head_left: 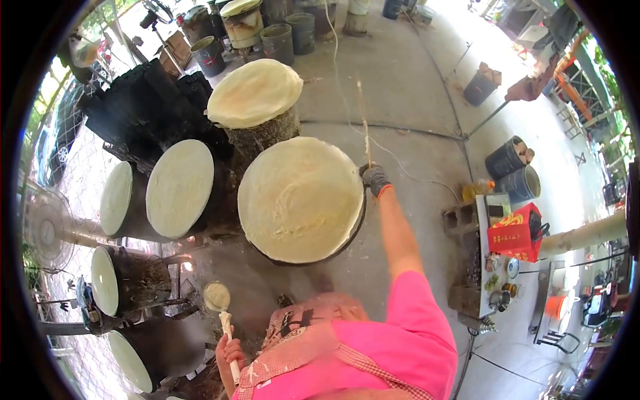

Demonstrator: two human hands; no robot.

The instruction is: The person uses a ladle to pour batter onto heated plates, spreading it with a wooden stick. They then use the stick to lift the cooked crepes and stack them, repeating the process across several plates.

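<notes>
Here, nearest the camera, the left hand (230, 351) is closed around the white handle of a ladle (218, 298), its round bowl held level, seemingly so batter stays in. Farther out, the gloved right hand (375, 179) grips a thin stick (364, 127) upright at the rim of the big round griddle (301, 199), which is coated pale. Beyond stand at least 3 more coated drums (180, 188).

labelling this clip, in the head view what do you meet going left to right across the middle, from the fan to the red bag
fan → small pale-topped drum → middle pale-topped drum → big round griddle with batter → gloved right hand holding a thin stick → red bag
</notes>
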